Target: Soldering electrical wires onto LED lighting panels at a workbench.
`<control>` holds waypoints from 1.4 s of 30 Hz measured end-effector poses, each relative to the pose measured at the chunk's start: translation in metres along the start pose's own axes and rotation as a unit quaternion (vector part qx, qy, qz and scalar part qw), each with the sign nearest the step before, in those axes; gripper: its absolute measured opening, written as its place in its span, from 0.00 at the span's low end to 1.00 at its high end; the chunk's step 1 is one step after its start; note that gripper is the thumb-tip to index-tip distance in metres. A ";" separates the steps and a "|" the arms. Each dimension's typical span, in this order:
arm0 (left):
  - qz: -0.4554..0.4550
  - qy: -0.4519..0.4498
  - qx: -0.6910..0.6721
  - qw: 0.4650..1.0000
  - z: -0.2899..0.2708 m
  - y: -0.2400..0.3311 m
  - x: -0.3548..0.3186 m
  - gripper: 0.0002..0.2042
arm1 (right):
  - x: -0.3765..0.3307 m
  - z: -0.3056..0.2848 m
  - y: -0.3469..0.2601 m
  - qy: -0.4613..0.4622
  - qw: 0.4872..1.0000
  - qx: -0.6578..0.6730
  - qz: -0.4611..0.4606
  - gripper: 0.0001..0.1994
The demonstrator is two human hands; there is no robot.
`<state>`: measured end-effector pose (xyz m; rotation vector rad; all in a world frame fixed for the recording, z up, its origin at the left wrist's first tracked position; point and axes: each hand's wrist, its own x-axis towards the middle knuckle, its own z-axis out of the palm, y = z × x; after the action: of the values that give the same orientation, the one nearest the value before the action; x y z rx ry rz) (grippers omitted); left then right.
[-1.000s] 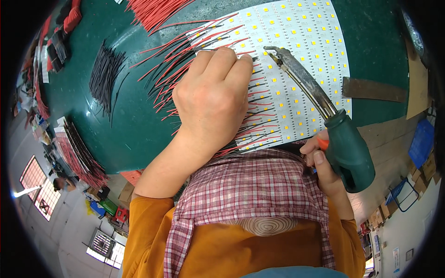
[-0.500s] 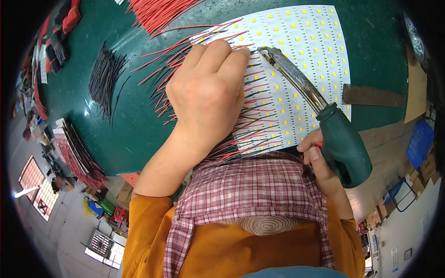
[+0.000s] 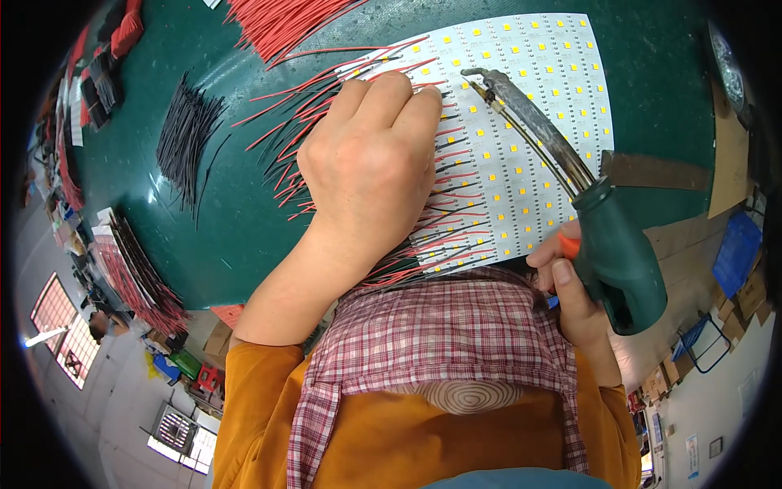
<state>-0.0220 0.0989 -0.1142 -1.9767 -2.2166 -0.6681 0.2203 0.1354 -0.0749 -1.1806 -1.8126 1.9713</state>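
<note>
A white panel of small yellow LED chips (image 3: 529,106) lies on the green table (image 3: 244,212), with many red and black wires (image 3: 456,228) attached along its left side. My left hand (image 3: 371,159) rests fingers-down on the panel's left edge, pressing on the wires near its top corner. My right hand (image 3: 570,281) grips the green handle of a soldering gun (image 3: 607,240). The gun's metal tip (image 3: 476,77) touches the panel just right of my left fingertips.
A bundle of loose red wires (image 3: 277,20) lies at the top of the table, and a bundle of black wires (image 3: 187,134) to the left. Stacked wired panels (image 3: 130,269) sit at the left edge. Brown cardboard (image 3: 725,155) lies at the right.
My left hand and the soldering tip have shifted up along the panel's left edge toward the top corner. The right hand keeps its grip on the gun.
</note>
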 end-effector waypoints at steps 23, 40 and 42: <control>0.000 0.024 0.037 0.999 0.008 -0.004 0.009 0.04 | 0.009 0.010 -0.001 0.037 0.996 -0.078 0.038 0.05; -0.005 0.014 0.053 0.998 0.014 0.004 0.006 0.04 | 0.015 -0.022 0.034 0.185 0.960 0.188 -0.090 0.18; -0.004 0.017 0.050 0.999 0.016 0.001 0.007 0.05 | 0.014 -0.023 0.042 0.179 0.956 0.217 -0.087 0.18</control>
<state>-0.0187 0.1115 -0.1264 -1.8965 -2.1947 -0.5758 0.2411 0.1524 -0.1171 -1.1005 -1.1848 1.7870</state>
